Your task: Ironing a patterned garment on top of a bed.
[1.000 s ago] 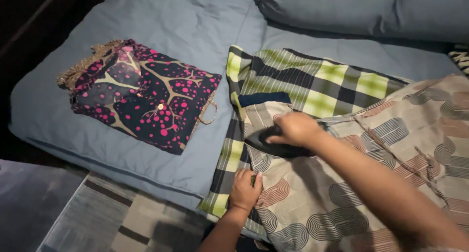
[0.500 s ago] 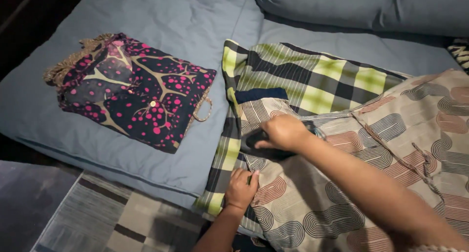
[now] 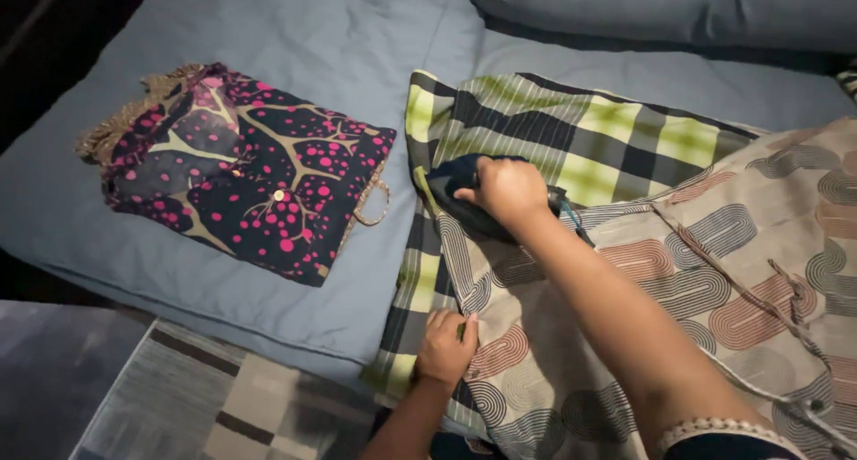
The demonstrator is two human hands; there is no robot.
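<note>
My right hand (image 3: 509, 190) grips a dark clothes iron (image 3: 457, 189) and presses it on the upper left corner of a beige cloth with curved stripe patterns (image 3: 714, 290). My left hand (image 3: 446, 346) pins the lower left edge of that cloth with its fingers bent on the fabric. Under the cloth lies a green, black and grey plaid blanket (image 3: 571, 134), spread on a blue mattress (image 3: 339, 41).
A folded dark garment with pink dots and a fringed edge (image 3: 241, 174) lies on the mattress to the left. A grey cushion (image 3: 661, 9) runs along the back. A striped rug (image 3: 214, 397) covers the floor at the lower left.
My right hand has slid the iron up and to the left, from the middle of the cloth's edge to its upper corner. My left hand has stayed in place on the edge.
</note>
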